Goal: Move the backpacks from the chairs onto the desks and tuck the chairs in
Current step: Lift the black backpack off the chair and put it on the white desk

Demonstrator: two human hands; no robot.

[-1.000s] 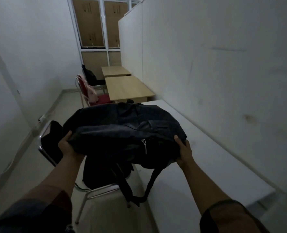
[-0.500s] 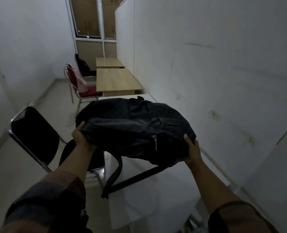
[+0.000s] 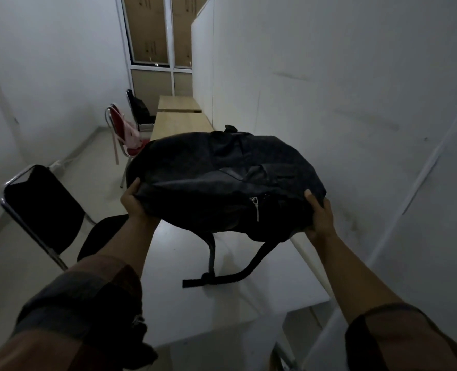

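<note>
Both my hands grip a black backpack (image 3: pixel 222 180) by its near corners above a white desk (image 3: pixel 190 263): my left hand (image 3: pixel 132 203) curls its fingers around the left corner, my right hand (image 3: pixel 319 214) closes on the right one. The bag lies flat between them, its zip pull (image 3: pixel 254 207) facing me. Two dark straps (image 3: pixel 222 269) hang down from its underside, and their ends rest on the desk top. Whether the far end of the bag touches the desk I cannot tell, since the bag hides it.

Just left of the desk stands a black chair (image 3: pixel 42 210) with a metal frame, its seat bare and partly behind my left forearm. Farther back, a red chair (image 3: pixel 120 129) carries a pink bag (image 3: pixel 131 135), and behind it another chair holds a dark bag (image 3: pixel 139 108). Two wooden desks (image 3: pixel 179 121) run in a row along the white wall on the right, beyond the white desk. My rolled-up sleeves (image 3: pixel 93 303) fill the bottom of the view.
</note>
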